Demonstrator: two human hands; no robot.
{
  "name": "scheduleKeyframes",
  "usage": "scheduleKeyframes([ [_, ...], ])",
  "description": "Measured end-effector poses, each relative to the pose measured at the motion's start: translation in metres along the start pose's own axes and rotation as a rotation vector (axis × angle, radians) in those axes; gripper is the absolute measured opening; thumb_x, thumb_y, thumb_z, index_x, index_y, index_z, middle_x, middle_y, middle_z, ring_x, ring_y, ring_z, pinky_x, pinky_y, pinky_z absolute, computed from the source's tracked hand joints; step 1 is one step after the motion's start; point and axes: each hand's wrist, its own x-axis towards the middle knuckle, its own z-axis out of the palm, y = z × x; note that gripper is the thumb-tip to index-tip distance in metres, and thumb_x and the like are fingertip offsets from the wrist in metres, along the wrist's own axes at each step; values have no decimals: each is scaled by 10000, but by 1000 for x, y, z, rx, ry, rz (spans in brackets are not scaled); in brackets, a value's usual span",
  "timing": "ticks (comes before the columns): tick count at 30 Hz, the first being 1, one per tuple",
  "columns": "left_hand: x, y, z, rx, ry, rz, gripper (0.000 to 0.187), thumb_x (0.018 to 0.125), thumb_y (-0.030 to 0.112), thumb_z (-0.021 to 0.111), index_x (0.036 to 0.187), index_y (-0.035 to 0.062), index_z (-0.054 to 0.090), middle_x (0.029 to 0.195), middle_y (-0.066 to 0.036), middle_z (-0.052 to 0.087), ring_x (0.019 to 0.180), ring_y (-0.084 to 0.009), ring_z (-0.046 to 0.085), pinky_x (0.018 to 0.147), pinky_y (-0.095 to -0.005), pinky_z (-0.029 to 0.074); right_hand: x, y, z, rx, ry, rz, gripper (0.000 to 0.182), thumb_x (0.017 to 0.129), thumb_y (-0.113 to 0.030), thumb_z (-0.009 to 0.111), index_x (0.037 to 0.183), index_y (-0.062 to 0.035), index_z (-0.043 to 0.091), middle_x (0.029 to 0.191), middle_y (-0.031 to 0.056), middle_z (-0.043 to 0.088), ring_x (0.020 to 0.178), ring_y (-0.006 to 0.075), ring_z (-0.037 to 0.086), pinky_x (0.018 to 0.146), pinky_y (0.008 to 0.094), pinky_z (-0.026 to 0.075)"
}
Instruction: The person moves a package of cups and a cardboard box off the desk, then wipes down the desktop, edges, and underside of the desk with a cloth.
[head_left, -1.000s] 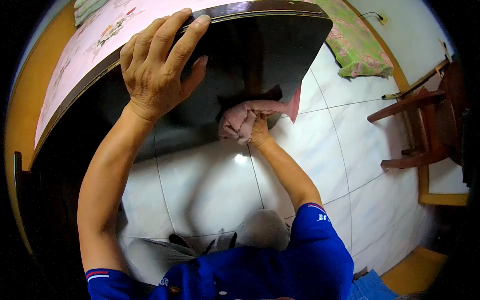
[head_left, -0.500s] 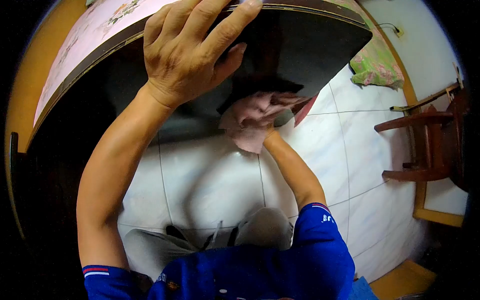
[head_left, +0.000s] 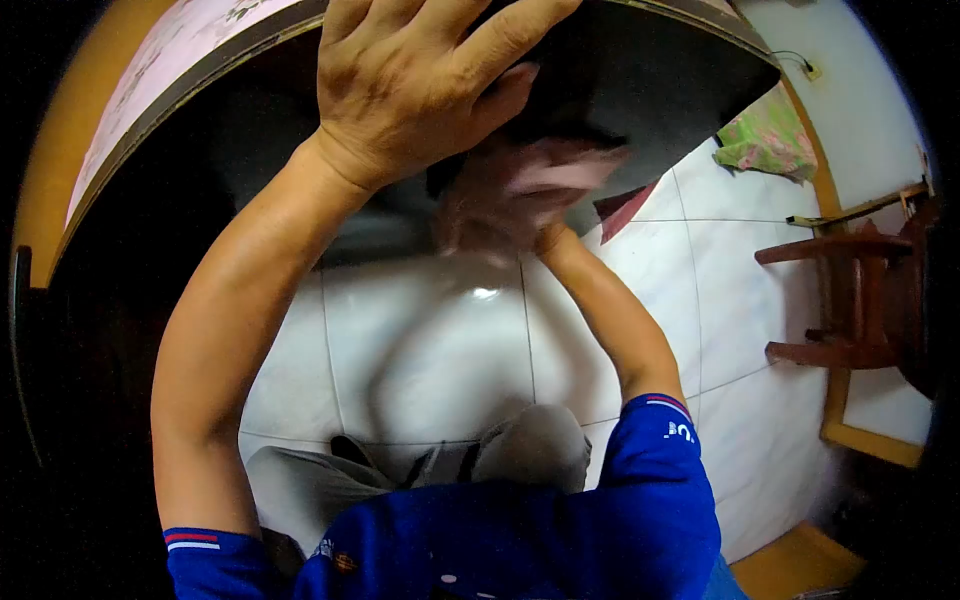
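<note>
My left hand (head_left: 425,85) lies against the upper edge of a glossy black panel (head_left: 680,95), its fingers apart and their tips partly cut off by the top of the view. Lower down, a pink cloth (head_left: 520,195) is bunched against the panel's face and blurred by motion. My right hand (head_left: 550,236) is mostly hidden under this cloth, with only the wrist side showing; it holds the cloth to the panel. A dark red piece of cloth or similar (head_left: 625,212) sticks out beside the panel's lower right edge.
Pink floral covering (head_left: 150,100) lies beyond the panel's edge. White tiles (head_left: 640,300) cover the floor. A dark wooden chair (head_left: 855,295) is on its side at right, near the wall. Green floral fabric (head_left: 770,140) hangs at upper right.
My right hand and the pink cloth have moved slightly up along the panel, and the cloth is now blurred. My left hand appears a little higher and further right as the view shifts.
</note>
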Motion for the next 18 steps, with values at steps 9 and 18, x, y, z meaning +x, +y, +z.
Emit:
scheduleKeyframes([
  [9,-9,-18,14,104,115,148,436,814,330,622,1222,183,669,1164,-68,650,1007,-226,604,892,-355,392,-41,9,18,536,-649,215,311,954,-293,489,1213,-193,629,1180,85,640,1032,211,611,937,361,465],
  [18,-14,-26,14,153,69,231,518,722,309,700,1222,180,668,1192,-75,638,1041,-236,588,913,-364,376,-30,4,28,-449,364,-70,454,838,-404,620,1204,-137,649,1352,122,528,1271,391,431,1133,552,205],
])
